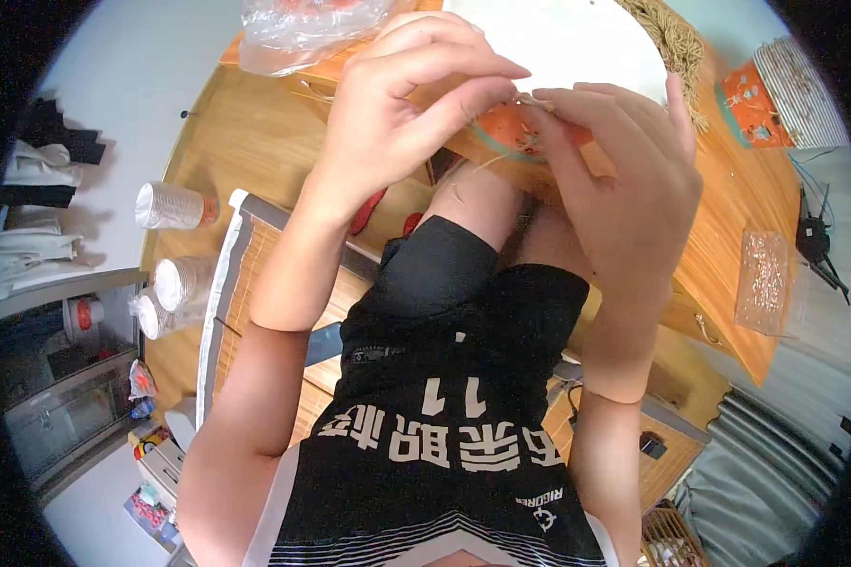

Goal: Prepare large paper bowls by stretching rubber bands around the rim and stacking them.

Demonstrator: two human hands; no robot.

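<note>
Over the table edge, my left hand and my right hand meet fingertip to fingertip. Between them is a thin straw-coloured cord, pinched by the thumb and forefinger of each hand; its exact shape is partly hidden by the fingers. Just below the fingertips shows an orange piece with a green rim, partly covered by my right hand. Behind the hands lies a white rounded sheet or board. A bundle of similar tan cord lies along its right side.
A clear plastic bag with orange contents lies at the table's far left. On the right are a ribbed white stack with an orange-and-green end and a clear plastic box. Wrapped white stacks stand on the floor at left.
</note>
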